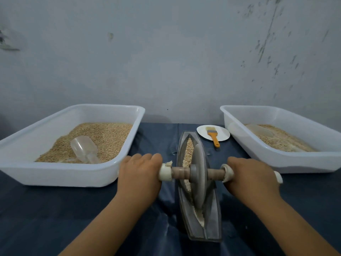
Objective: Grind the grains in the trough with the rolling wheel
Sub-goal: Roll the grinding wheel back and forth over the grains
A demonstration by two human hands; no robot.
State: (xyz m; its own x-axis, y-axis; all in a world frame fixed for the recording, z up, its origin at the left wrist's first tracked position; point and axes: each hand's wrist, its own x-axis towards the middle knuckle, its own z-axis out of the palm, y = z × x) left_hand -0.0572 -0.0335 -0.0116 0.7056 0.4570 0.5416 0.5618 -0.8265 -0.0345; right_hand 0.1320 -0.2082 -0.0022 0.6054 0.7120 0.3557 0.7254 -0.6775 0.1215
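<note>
My left hand (140, 170) grips the left end of the axle (181, 172), my right hand (252, 174) grips the right end, wheel (199, 179) upright in trough (212, 224), grains (189, 150) beyond it

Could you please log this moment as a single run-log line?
left hand grips axle handle | right hand grips other handle | rolling wheel in trough | whole grains far end, flour near end

Makeshift grain-processing workroom: stained wall (184, 52), cloth-covered table (55, 209), grain tubs (27, 174).
</note>
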